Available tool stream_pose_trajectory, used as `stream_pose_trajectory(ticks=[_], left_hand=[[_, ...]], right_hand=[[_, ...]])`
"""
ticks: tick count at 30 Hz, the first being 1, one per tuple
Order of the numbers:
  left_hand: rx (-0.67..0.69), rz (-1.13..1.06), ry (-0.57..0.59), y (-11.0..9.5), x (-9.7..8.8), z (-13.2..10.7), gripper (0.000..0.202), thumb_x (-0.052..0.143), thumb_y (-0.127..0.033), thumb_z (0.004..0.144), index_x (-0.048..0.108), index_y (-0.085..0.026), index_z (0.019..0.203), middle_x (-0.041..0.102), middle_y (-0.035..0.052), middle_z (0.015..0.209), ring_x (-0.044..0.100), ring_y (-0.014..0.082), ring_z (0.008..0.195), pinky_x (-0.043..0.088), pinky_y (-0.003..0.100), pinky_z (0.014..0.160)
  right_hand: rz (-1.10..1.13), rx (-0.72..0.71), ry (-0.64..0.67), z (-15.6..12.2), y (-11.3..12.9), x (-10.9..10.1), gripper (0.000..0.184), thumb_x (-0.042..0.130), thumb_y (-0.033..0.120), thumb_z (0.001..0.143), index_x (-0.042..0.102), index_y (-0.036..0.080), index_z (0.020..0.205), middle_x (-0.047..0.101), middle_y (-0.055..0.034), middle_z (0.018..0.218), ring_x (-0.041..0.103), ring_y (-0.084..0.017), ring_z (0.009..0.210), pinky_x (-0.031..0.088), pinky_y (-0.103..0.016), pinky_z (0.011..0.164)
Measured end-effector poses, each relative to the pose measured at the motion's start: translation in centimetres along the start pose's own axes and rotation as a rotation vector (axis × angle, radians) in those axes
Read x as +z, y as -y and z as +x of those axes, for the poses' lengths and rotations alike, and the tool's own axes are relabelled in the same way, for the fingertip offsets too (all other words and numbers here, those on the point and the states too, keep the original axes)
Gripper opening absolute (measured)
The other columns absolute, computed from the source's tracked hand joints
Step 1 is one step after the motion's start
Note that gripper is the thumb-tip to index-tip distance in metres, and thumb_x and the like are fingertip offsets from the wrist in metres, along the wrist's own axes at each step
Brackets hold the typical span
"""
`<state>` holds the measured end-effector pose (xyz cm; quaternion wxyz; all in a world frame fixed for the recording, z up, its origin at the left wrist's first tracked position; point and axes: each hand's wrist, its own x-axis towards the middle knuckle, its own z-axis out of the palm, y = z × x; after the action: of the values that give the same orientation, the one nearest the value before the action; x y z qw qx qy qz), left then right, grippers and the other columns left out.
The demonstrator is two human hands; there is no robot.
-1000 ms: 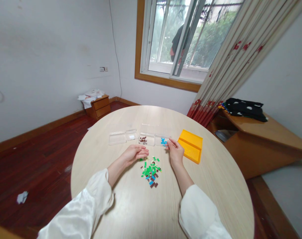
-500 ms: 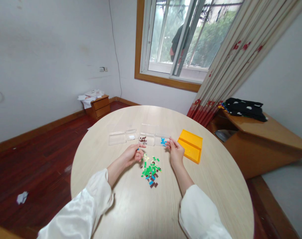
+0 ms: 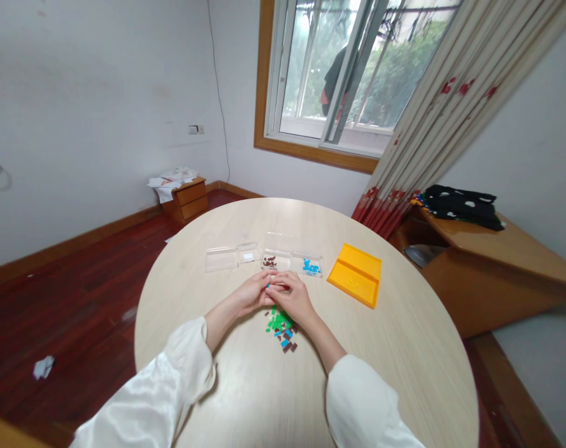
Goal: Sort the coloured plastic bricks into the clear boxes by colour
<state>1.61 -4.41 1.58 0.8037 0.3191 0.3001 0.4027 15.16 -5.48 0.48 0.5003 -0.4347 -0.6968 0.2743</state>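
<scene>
My left hand point(image 3: 252, 292) is closed, with a bit of a small blue piece point(image 3: 268, 285) showing at its fingers. My right hand point(image 3: 292, 297) meets it there, fingers pinched together; what they hold is hidden. Below both hands lies a loose pile of small flat green pieces point(image 3: 278, 320), with brown pieces point(image 3: 290, 346) and a few blue ones mixed in. Just beyond the hands, a clear plastic box holds brown pieces point(image 3: 269, 262) on one side and blue pieces point(image 3: 311, 267) on the other.
An open yellow case point(image 3: 356, 274) lies at the right on the round wooden table point(image 3: 385, 367). Another clear box point(image 3: 221, 259) with a white label stands at the left. A small drawer cabinet point(image 3: 185, 200) and a tilted wooden cabinet point(image 3: 507, 274) stand beyond the table.
My right hand has moved left from beside the blue pieces in the box to my left hand. The hands now touch and cover part of the pile.
</scene>
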Motion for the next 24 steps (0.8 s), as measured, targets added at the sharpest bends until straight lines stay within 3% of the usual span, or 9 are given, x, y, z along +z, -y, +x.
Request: stream_pose_trajectory(ticks=[6, 10, 15, 19, 24], left_hand=[[-0.027, 0.003, 0.030, 0.1, 0.2, -0.1, 0.018, 0.057, -0.018, 0.083, 0.055, -0.015, 0.101, 0.067, 0.0095, 0.088, 0.067, 0.0165, 0.071, 0.055, 0.029, 0.062], [-0.049, 0.039, 0.069, -0.3, 0.1, -0.1, 0.019, 0.057, -0.026, 0.084, 0.054, -0.015, 0.099, 0.067, 0.0073, 0.074, 0.067, 0.0163, 0.064, 0.054, 0.030, 0.064], [-0.002, 0.069, -0.039, -0.8, -0.3, 0.1, 0.014, 0.055, -0.025, 0.084, 0.055, -0.013, 0.091, 0.067, 0.0091, 0.066, 0.066, 0.0163, 0.056, 0.053, 0.026, 0.057], [0.039, 0.078, -0.137, -1.1, -0.4, 0.4, 0.007, 0.053, -0.018, 0.082, 0.056, -0.012, 0.082, 0.062, 0.0051, 0.058, 0.062, 0.0130, 0.049, 0.050, 0.022, 0.051], [0.077, 0.094, -0.176, -1.2, -0.4, 0.4, 0.007, 0.052, -0.016, 0.080, 0.057, -0.011, 0.079, 0.060, 0.0030, 0.054, 0.060, 0.0116, 0.046, 0.048, 0.020, 0.047]], right_hand=[[0.018, -0.027, -0.032, -0.2, -0.1, 0.3, 0.005, 0.064, 0.019, 0.071, 0.067, 0.023, 0.072, 0.063, -0.0042, 0.081, 0.057, -0.020, 0.088, 0.044, -0.035, 0.081], [-0.022, -0.033, -0.065, 0.0, -0.5, -0.5, 0.003, 0.063, 0.024, 0.072, 0.066, 0.023, 0.071, 0.065, -0.0040, 0.079, 0.057, -0.019, 0.082, 0.044, -0.035, 0.079], [-0.064, 0.119, -0.305, 0.5, -2.2, -2.7, 0.015, 0.061, 0.035, 0.071, 0.064, 0.020, 0.073, 0.064, -0.0021, 0.069, 0.055, -0.015, 0.062, 0.044, -0.028, 0.061], [-0.020, 0.176, -0.477, 0.8, -3.9, -4.5, 0.021, 0.062, 0.038, 0.069, 0.061, 0.018, 0.075, 0.064, -0.0030, 0.071, 0.057, -0.016, 0.065, 0.046, -0.028, 0.062], [0.016, 0.187, -0.556, 1.1, -5.0, -5.3, 0.023, 0.063, 0.037, 0.068, 0.061, 0.016, 0.076, 0.065, -0.0040, 0.073, 0.060, -0.017, 0.069, 0.049, -0.031, 0.068]])
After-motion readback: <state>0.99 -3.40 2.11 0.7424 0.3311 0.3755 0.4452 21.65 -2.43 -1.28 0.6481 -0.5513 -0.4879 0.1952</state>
